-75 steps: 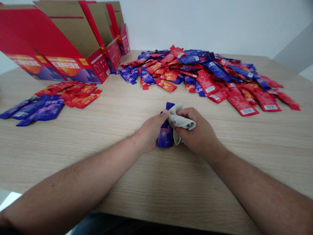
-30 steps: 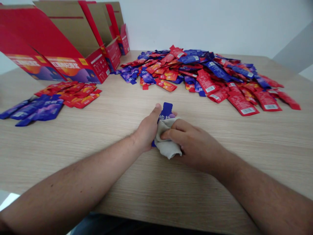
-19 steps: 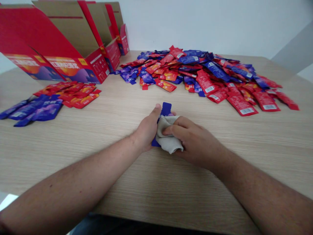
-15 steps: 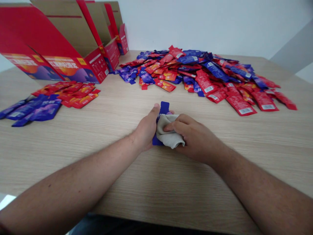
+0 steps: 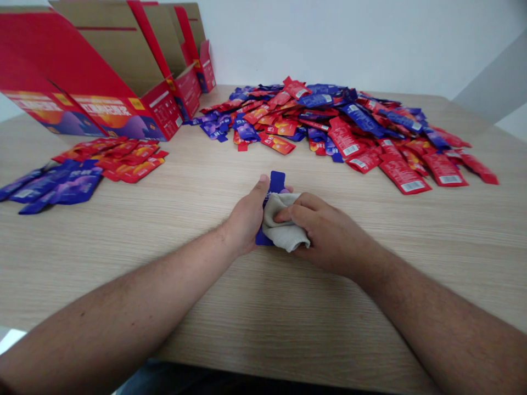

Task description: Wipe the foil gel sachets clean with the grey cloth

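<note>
Upright in my left hand (image 5: 248,218) is a dark blue sachet (image 5: 277,180), gripped with the thumb along its left edge and fingertips behind its right edge. My right hand (image 5: 325,227) holds a bunched pale grey cloth (image 5: 284,227) and presses it against the front of the sachet. The cloth hides the sachet's middle; its top tab and lower left corner show. Both hands are close together above the front middle of the table.
A wide heap of red and blue sachets (image 5: 296,112) lies at the back. Smaller groups of red sachets (image 5: 135,162) and blue sachets (image 5: 68,184) lie at the left. Behind those stand several open red cardboard boxes (image 5: 160,109). The wooden table (image 5: 263,329) meets a white wall (image 5: 349,44).
Hardly anything differs. The whole view has shifted very slightly, and both hands keep their hold on the sachet and the cloth.
</note>
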`<state>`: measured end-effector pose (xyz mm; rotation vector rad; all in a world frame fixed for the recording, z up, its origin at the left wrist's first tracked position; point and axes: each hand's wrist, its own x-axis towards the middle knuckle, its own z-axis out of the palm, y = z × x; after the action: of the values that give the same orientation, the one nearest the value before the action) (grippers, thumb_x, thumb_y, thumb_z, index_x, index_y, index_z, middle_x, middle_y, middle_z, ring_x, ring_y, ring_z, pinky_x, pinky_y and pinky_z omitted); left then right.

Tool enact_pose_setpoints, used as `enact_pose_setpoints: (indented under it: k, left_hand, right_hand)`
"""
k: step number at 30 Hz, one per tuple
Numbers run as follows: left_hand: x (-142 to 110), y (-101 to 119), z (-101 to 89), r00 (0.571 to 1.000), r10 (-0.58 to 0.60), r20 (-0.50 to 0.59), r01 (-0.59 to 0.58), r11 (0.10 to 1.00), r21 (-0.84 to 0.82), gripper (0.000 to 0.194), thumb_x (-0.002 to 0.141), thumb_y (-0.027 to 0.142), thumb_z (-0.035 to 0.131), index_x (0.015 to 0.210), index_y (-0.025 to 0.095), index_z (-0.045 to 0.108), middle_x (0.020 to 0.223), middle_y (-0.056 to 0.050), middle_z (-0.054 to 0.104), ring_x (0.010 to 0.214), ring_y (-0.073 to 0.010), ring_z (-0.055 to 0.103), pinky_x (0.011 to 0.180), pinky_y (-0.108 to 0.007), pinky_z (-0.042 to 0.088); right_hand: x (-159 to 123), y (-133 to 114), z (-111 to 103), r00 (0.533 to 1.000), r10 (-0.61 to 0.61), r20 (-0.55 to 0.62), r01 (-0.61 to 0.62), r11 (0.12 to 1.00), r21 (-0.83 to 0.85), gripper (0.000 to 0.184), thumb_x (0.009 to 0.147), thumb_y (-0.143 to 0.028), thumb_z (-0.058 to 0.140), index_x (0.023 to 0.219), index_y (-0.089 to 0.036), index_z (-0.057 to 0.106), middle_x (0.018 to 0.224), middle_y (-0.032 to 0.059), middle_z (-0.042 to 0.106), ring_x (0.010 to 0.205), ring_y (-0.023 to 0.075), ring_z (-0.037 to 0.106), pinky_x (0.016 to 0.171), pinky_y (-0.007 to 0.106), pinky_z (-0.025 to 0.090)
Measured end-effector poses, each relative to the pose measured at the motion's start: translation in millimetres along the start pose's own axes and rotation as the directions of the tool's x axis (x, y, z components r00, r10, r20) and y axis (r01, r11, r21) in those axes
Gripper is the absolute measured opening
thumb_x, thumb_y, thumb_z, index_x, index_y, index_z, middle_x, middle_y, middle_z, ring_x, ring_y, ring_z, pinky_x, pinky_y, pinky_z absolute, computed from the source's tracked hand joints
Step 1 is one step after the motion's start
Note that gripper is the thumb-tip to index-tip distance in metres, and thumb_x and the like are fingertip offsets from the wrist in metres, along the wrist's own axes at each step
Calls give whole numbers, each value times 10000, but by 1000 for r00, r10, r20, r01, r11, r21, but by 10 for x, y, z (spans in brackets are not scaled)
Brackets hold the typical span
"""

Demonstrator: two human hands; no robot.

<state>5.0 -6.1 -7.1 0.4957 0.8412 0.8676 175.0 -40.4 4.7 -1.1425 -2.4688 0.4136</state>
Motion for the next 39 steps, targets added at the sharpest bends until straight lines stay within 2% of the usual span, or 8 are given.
enact_pose_setpoints:
  k: [6, 12, 17, 21, 26, 31, 34, 39]
  left_hand:
    - [-20, 11, 17, 999, 30, -29, -29, 999, 24, 630, 1080, 601, 346, 1170, 128, 752, 1003, -131, 803, 824, -217, 754, 770, -336, 605]
    - [-3, -7, -4, 1000, 26, -10, -26, 999, 34, 607, 1060, 622, 403, 1149, 133, 752, 987, -128, 799, 792, -214, 745, 734, -329, 600]
    - [-3, 5, -6, 1000, 27, -14, -26, 1000, 17, 611, 1071, 611, 372, 1137, 133, 748, 970, -122, 795, 788, -208, 742, 734, -326, 601]
    - [-23, 14, -10, 999, 20, -36, -17, 998, 64, 615, 1063, 623, 388, 1102, 132, 756, 918, -111, 786, 728, -194, 722, 699, -311, 587]
    - [-16, 9, -11, 1000, 18, 10, -19, 1000, 15, 583, 1062, 606, 405, 1107, 140, 751, 943, -114, 785, 775, -211, 734, 740, -335, 593]
    - [-26, 15, 7, 1000, 13, -1, -13, 999, 43, 595, 1073, 597, 376, 1106, 135, 750, 919, -111, 789, 748, -207, 735, 706, -326, 598]
    - [-26, 17, 9, 1000, 20, -4, -20, 999, 27, 601, 1081, 584, 355, 1107, 132, 750, 918, -112, 791, 755, -204, 739, 721, -325, 599]
    - [-23, 15, 2, 1000, 7, -13, -7, 1000, 28, 577, 1056, 607, 430, 1080, 132, 758, 910, -106, 785, 756, -199, 737, 725, -316, 597]
  right_hand:
    - [-1, 19, -4, 999, 16, -43, -16, 1000, 4, 415, 819, -199, 760, 1231, -200, 706, 1211, 157, 675, 1128, 307, 676, 942, 456, 587]
    - [-5, 8, -3, 1000, -21, 3, 21, 1000, 0, 400, 829, -207, 768, 1224, -203, 709, 1177, 139, 689, 1138, 307, 672, 954, 451, 581]
    - [0, -29, -7, 999, 21, -29, -22, 1000, -16, 420, 816, -196, 770, 1230, -211, 699, 1168, 128, 676, 1089, 288, 675, 911, 424, 583]
    - [0, -87, -17, 998, -13, 58, 15, 999, -32, 365, 830, -216, 772, 1190, -221, 714, 1087, 88, 671, 959, 246, 676, 838, 381, 581]
    - [3, -50, -14, 1000, 9, -23, -10, 999, -38, 432, 813, -181, 768, 1238, -215, 698, 1159, 118, 676, 1079, 282, 669, 924, 424, 581]
    - [0, -11, -1, 999, -33, 7, 33, 999, -15, 419, 827, -190, 757, 1242, -198, 702, 1167, 133, 682, 1102, 297, 672, 936, 439, 587]
    - [-2, -15, 2, 1000, 1, -24, -1, 1000, -29, 433, 817, -189, 764, 1244, -212, 698, 1165, 126, 682, 1090, 291, 673, 937, 442, 587]
    - [-13, -39, -2, 1000, -28, 8, 28, 1000, 1, 391, 819, -197, 772, 1202, -232, 704, 1144, 104, 684, 1067, 278, 677, 922, 426, 586]
